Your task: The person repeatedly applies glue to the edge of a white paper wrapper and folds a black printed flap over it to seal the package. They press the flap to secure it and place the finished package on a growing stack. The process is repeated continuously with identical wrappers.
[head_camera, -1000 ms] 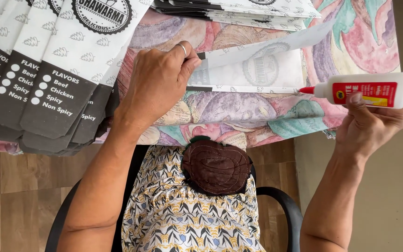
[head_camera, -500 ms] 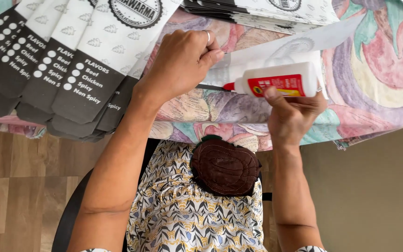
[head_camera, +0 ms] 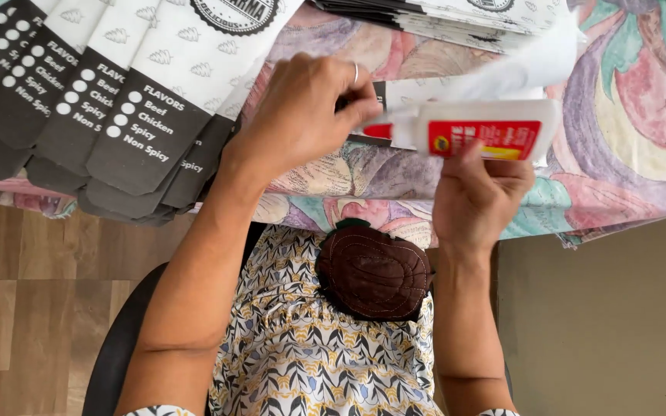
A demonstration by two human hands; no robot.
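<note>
Floral cloth table [head_camera: 641, 115], wood floor [head_camera: 32, 308]; R hand [head_camera: 475, 196] grips glue bottle [head_camera: 487, 131], L hand [head_camera: 298, 115] pinches its tip.

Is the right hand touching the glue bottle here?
Touching. The head view shows the right hand with fingers wrapped up against the underside of the glue bottle, holding it sideways above the table.

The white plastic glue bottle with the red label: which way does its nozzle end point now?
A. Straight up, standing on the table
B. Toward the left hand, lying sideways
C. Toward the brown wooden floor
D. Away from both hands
B: the white plastic glue bottle with the red label lies sideways in the right hand, its red nozzle end reaching the fingers of the left hand.
</note>
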